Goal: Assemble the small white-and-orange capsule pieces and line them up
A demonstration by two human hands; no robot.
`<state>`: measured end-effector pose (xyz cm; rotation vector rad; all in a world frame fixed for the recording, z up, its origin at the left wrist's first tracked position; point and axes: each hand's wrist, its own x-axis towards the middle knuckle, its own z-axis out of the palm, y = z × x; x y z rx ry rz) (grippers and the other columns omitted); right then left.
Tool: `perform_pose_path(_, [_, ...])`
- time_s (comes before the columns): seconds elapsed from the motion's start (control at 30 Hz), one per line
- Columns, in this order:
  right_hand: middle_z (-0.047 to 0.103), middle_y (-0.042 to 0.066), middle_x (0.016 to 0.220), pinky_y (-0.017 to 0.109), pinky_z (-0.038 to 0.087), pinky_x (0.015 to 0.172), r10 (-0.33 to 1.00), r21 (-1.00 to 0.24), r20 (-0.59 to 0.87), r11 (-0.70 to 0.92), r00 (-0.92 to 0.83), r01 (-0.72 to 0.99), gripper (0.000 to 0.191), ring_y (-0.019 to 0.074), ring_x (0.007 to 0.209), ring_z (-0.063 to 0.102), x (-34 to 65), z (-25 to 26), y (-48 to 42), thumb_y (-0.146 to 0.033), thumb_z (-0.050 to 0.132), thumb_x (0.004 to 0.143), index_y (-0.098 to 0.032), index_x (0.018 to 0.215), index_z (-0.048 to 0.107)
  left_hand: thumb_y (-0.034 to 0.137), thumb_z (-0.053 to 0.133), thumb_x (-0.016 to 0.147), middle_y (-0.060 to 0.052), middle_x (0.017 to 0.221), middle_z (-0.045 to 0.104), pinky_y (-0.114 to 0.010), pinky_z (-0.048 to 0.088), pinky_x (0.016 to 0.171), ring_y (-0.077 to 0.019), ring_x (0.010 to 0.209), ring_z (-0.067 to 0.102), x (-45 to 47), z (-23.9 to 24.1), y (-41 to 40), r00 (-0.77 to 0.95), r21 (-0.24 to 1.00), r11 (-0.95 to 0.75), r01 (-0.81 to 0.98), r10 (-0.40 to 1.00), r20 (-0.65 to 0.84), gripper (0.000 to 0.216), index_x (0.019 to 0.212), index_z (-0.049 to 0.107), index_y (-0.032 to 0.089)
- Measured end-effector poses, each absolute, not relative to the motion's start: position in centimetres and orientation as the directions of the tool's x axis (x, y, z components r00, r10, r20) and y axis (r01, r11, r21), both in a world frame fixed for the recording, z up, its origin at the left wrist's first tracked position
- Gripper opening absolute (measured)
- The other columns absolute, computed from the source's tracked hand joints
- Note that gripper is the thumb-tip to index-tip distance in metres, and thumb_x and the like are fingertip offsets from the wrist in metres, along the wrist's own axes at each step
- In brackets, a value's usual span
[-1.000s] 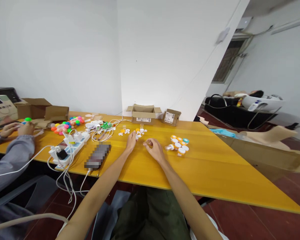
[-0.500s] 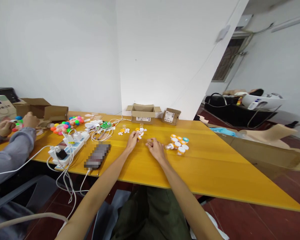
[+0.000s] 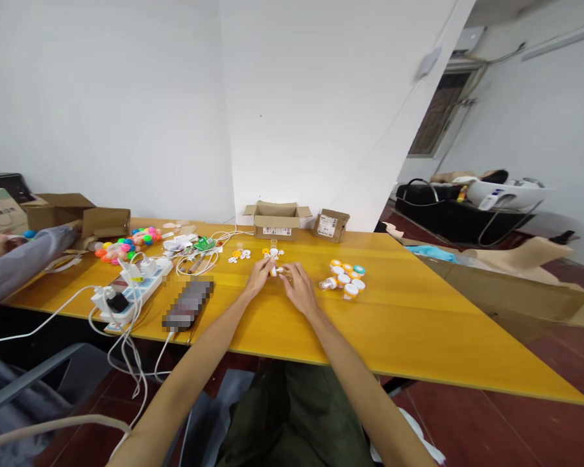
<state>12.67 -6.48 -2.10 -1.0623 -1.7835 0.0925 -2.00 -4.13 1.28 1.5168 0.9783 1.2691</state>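
Over the middle of the table, my left hand (image 3: 258,277) is closed on a small orange-and-white lid (image 3: 273,272). My right hand (image 3: 299,286) meets it from the right, fingers pinched around what looks like a small clear jar, mostly covered by the fingers. Just beyond my hands lie loose white and orange lid parts (image 3: 281,252), with a clear jar (image 3: 274,243) among them. More white pieces (image 3: 246,254) are scattered to the left. To the right of my right hand sits a cluster of clear jars with white, orange and teal lids (image 3: 343,279).
Two cardboard boxes (image 3: 276,220) (image 3: 331,225) stand against the wall. At left are a phone (image 3: 189,305), a power strip (image 3: 143,285) with tangled white cables, and colourful balls (image 3: 121,250). Another person's sleeve (image 3: 39,259) reaches across the table's left end.
My hands have come together, bringing the lid and the clear piece close to each other. The other person's arm has lowered and stretched out at the left.
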Motion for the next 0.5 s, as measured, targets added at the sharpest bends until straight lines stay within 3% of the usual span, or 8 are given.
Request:
perform_pose_path(0.27, [0.065, 0.005, 0.094, 0.032, 0.049, 0.073, 0.698, -0.440, 0.681, 0.632, -0.221, 0.638, 0.015, 0.0220, 0.085, 0.061, 12.69, -1.96, -6.89, -0.022, 0.048, 0.091, -0.027, 0.095, 0.061, 0.069, 0.060, 0.078, 0.003, 0.054, 0.051, -0.024, 0.039, 0.049, -0.0112, 0.052, 0.050, -1.59, 0.70, -3.94, 0.224, 0.973, -0.229, 0.033, 0.950, 0.216, 0.054, 0.061, 0.054, 0.018])
perform_pose_path(0.5, [0.065, 0.004, 0.086, 0.031, 0.048, 0.074, 0.743, -0.514, 0.647, 0.591, -0.171, 0.622, 0.017, 0.0211, 0.079, 0.060, 12.61, -1.50, -6.97, -0.023, 0.046, 0.090, -0.025, 0.088, 0.063, 0.067, 0.063, 0.075, 0.004, 0.055, 0.047, -0.023, 0.040, 0.052, -0.0105, 0.054, 0.048, -1.74, 1.24, -4.55, 0.325, 0.963, -0.267, 0.042, 0.915, 0.240, 0.052, 0.060, 0.051, 0.018])
